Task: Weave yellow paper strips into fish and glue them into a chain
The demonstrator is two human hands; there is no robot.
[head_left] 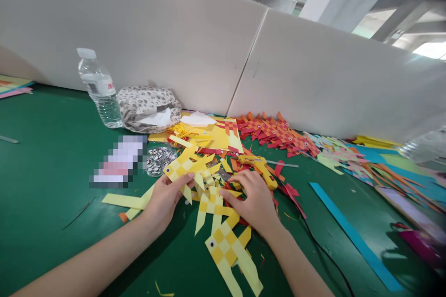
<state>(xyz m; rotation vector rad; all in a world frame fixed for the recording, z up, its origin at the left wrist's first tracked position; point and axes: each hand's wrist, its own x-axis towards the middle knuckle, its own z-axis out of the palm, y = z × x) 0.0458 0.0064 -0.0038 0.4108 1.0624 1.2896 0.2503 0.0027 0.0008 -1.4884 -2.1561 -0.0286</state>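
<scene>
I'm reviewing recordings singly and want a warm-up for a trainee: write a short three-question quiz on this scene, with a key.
1. True or false: the left hand holds a yellow checked paper piece.
2. Multiple choice: which hand is nearer the yellow glue gun?
A) left
B) right
C) both equally
3. Short answer: what stands beside the patterned fabric pouch, on the picture's left?

Key:
1. True.
2. B, the right hand.
3. A clear plastic bottle.
</scene>
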